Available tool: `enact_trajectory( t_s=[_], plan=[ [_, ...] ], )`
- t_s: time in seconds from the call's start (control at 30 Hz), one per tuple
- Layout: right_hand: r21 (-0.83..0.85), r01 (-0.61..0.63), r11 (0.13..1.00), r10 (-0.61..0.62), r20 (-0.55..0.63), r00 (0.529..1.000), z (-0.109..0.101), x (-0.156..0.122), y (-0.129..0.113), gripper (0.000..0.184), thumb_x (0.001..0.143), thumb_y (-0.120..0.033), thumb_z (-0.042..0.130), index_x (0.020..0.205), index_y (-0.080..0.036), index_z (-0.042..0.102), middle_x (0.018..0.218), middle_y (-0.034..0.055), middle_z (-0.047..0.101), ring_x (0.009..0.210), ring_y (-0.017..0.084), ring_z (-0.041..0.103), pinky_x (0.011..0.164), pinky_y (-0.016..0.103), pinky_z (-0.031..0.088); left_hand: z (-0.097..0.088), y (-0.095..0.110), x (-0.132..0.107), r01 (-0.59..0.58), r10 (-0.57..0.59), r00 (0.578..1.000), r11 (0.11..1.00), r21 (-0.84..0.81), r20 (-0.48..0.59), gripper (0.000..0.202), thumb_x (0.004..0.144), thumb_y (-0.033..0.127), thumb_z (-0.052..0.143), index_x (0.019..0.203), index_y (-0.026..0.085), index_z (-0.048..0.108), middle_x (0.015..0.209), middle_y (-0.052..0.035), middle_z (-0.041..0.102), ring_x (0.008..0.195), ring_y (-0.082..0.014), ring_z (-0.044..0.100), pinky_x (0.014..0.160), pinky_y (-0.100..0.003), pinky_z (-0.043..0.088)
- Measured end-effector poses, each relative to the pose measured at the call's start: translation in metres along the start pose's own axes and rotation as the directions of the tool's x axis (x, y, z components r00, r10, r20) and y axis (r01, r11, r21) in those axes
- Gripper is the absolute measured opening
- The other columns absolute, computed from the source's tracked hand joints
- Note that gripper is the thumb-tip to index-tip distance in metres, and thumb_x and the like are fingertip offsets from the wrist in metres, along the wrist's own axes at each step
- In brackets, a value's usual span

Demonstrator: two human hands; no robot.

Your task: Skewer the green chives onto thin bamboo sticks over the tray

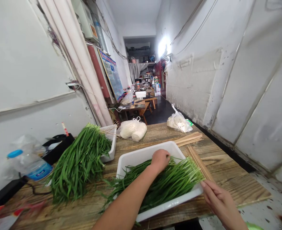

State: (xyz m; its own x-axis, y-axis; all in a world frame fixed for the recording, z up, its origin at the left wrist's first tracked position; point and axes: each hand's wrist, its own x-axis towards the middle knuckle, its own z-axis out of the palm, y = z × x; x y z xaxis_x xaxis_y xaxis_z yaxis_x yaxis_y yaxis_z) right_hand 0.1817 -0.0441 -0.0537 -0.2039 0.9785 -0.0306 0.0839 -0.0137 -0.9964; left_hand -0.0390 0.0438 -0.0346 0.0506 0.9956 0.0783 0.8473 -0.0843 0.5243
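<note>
A white tray (pixel 141 156) lies on the wooden table (pixel 227 179) in front of me, filled with long green chives (pixel 174 182). My left hand (pixel 160 159) reaches into the tray with its fingers curled down onto the chives near their pale ends. My right hand (pixel 216 195) is at the tray's right corner, fingers together, touching the near end of a row of bamboo skewers (pixel 198 161) that lies beside the tray.
A big loose heap of chives (pixel 80 161) covers a second white tray (pixel 110 145) at the left. More skewers (pixel 189 139) lie behind the tray. Two white plastic bags (pixel 133 129) (pixel 179 122) sit at the far edge. A water bottle (pixel 29 163) stands at the left wall.
</note>
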Motion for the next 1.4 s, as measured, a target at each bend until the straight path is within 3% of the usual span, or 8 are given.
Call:
enact_trajectory(
  t_s=[0.13,0.33,0.5,0.6,0.7,0.97,1.2,1.4],
  plan=[
    [-0.013,0.033,0.999,-0.033,-0.010,0.999,0.001,-0.003,-0.002,0.040,0.080,-0.052,0.050,0.059,-0.020,0.037,0.045,-0.0085,0.026,0.040,0.007,0.024,0.037,0.020,0.018,-0.007,-0.010,0.008,0.055,-0.058,0.995,0.998,-0.037,-0.084,0.030,0.077,0.017,0.044,0.093,0.017,0.068,0.086,-0.0054,0.070,0.080,-0.0170,0.061,0.074,-0.026,0.042],
    [-0.027,0.045,0.999,-0.045,-0.004,0.999,-0.002,-0.006,-0.001,0.039,0.084,-0.047,0.047,0.058,-0.020,0.036,0.044,-0.0086,0.029,0.039,0.006,0.026,0.037,0.019,0.021,-0.022,-0.010,0.007,0.090,-0.088,0.994,0.995,0.029,-0.068,0.034,0.079,0.015,0.041,0.102,0.017,0.065,0.096,-0.0063,0.069,0.088,-0.0163,0.061,0.078,-0.025,0.042],
    [0.029,0.019,0.999,-0.019,0.001,1.000,-0.004,-0.008,0.005,0.038,0.083,-0.047,0.048,0.059,-0.020,0.036,0.043,-0.0095,0.027,0.037,0.005,0.023,0.035,0.019,0.018,-0.045,-0.005,-0.006,0.067,-0.095,0.985,0.979,0.195,0.141,0.008,0.060,0.017,0.063,0.058,0.017,0.070,0.071,-0.0103,0.070,0.073,-0.0242,0.063,0.070,-0.029,0.043],
    [0.045,0.019,0.999,-0.019,0.006,1.000,-0.005,-0.008,0.007,0.038,0.083,-0.047,0.049,0.059,-0.020,0.037,0.043,-0.0095,0.028,0.037,0.005,0.024,0.035,0.019,0.018,-0.052,-0.002,-0.004,0.028,-0.070,0.984,0.968,0.248,0.165,0.012,0.064,0.018,0.059,0.063,0.017,0.071,0.074,-0.0102,0.070,0.075,-0.0230,0.062,0.071,-0.029,0.042],
    [0.040,0.032,0.999,-0.032,0.009,0.999,-0.004,-0.007,0.006,0.037,0.084,-0.045,0.048,0.059,-0.020,0.037,0.043,-0.0093,0.029,0.038,0.005,0.025,0.035,0.018,0.020,-0.045,0.003,0.002,-0.017,-0.020,0.991,0.961,0.277,0.131,0.024,0.073,0.017,0.048,0.079,0.018,0.071,0.088,-0.0109,0.070,0.086,-0.0222,0.061,0.076,-0.029,0.040],
    [0.014,0.030,0.999,-0.030,0.012,0.999,-0.005,-0.009,0.003,0.037,0.085,-0.044,0.048,0.059,-0.019,0.037,0.044,-0.0087,0.031,0.038,0.005,0.027,0.036,0.018,0.022,-0.009,0.006,0.006,-0.042,-0.014,0.987,0.939,0.342,0.158,0.017,0.068,0.019,0.056,0.076,0.017,0.071,0.085,-0.0139,0.069,0.085,-0.0265,0.061,0.074,-0.032,0.043],
    [0.032,0.032,0.999,-0.033,0.023,0.999,-0.005,-0.009,0.003,0.037,0.085,-0.043,0.048,0.059,-0.020,0.036,0.044,-0.0090,0.029,0.038,0.005,0.025,0.035,0.018,0.020,-0.019,0.008,0.000,-0.011,-0.040,0.989,0.943,0.333,0.144,0.018,0.063,0.008,0.054,0.067,0.014,0.071,0.083,-0.0173,0.069,0.085,-0.0290,0.062,0.074,-0.034,0.043],
    [-0.005,0.050,0.999,-0.050,0.038,0.998,-0.005,-0.009,0.000,0.036,0.087,-0.042,0.046,0.060,-0.019,0.037,0.044,-0.0092,0.028,0.038,0.005,0.025,0.036,0.019,0.020,-0.030,0.003,0.002,-0.041,0.027,0.993,0.991,0.125,0.111,0.021,0.068,0.016,0.051,0.073,0.018,0.071,0.078,-0.0055,0.071,0.075,-0.0190,0.063,0.070,-0.026,0.044]
  ],
)
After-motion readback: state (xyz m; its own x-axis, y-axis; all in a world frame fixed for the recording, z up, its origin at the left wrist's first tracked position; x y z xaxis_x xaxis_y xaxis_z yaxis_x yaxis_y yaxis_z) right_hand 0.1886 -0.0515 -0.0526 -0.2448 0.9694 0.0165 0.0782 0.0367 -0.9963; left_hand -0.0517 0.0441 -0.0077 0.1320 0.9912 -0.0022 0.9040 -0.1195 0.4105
